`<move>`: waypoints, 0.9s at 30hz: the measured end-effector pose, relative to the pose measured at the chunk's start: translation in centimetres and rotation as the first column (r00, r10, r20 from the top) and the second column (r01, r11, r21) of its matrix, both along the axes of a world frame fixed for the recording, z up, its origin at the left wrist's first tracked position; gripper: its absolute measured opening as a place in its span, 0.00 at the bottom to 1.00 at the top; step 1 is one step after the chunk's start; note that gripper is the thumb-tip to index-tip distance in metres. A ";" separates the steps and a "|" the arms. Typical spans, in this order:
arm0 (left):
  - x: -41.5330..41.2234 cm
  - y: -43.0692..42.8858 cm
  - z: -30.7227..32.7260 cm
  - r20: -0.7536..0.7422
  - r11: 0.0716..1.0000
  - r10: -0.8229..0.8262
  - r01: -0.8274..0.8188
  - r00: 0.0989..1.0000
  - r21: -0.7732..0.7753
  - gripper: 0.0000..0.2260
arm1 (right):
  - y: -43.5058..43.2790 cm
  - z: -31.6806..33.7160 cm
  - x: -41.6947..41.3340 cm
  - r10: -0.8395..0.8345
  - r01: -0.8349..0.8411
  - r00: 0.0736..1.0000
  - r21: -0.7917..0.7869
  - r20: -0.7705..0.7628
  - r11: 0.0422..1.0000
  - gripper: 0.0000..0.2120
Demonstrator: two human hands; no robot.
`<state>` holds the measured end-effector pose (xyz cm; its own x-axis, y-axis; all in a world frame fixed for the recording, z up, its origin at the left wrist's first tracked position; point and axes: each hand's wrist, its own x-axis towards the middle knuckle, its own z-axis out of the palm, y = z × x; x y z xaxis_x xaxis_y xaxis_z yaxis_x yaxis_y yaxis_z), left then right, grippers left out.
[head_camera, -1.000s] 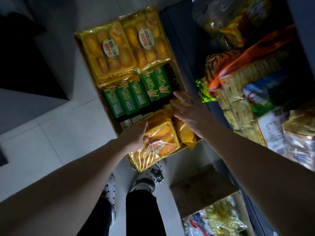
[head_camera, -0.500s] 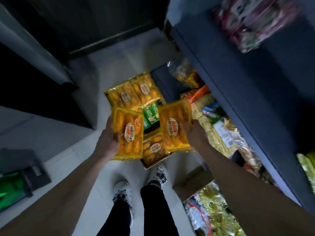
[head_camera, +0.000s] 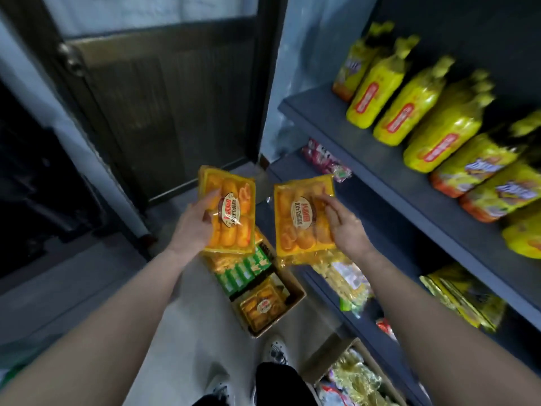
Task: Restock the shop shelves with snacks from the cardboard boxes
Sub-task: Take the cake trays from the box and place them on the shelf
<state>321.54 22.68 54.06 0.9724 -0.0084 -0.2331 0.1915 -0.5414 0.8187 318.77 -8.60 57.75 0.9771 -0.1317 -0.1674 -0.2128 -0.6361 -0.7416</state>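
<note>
Each hand holds one snack pack (head_camera: pixel 231 212) above the cardboard box (head_camera: pixel 295 300) on the floor; the shelves (head_camera: pixel 389 171) stand to the right.

- Left pack (head_camera: pixel 227 210), right pack (head_camera: pixel 303 218): glossy clear plastic film over yellow trays.
- Box (head_camera: pixel 272 325): matt brown cardboard.
- Shelf (head_camera: pixel 319 112): smooth, matt dark grey board.
- Bags (head_camera: pixel 439 133): shiny yellow plastic, crinkled.
- Floor (head_camera: pixel 190 317): smooth pale tile.

My left hand (head_camera: pixel 191 227) grips one flat yellow plastic-wrapped cake pack (head_camera: pixel 234 230), my right hand (head_camera: pixel 345 230) a second cake pack (head_camera: pixel 295 238), labels facing me, above the open brown cardboard box (head_camera: pixel 281 317).
</note>
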 end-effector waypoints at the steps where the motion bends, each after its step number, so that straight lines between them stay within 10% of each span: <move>1: 0.4 0.1 1.7 0.029 1.000 -0.019 0.019 0.999 -0.018 0.27 | -0.1 1.9 -0.1 -0.006 0.005 1.000 0.014 0.021 1.000 0.13; 6: 1.7 -1.3 9.9 0.176 1.000 -0.031 0.031 0.984 0.002 0.23 | -0.7 9.5 -1.2 0.024 -0.024 0.992 -0.002 0.123 1.000 0.28; 20: 7.3 -5.8 30.5 0.591 0.988 -0.113 0.155 0.799 -0.020 0.21 | -5.9 31.3 0.6 0.098 0.138 0.875 -0.438 0.475 0.888 0.29; 27: 12.8 -11.5 37.8 0.643 0.992 -0.055 0.116 0.764 -0.053 0.18 | -11.0 41.9 3.7 0.011 0.330 0.734 -0.370 0.679 0.869 0.27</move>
<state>334.38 11.18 91.90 0.8896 -0.0887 0.4481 -0.4366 -0.4532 0.7771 322.49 -19.59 99.62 0.7730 -0.1870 0.6062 0.0747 -0.9221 -0.3796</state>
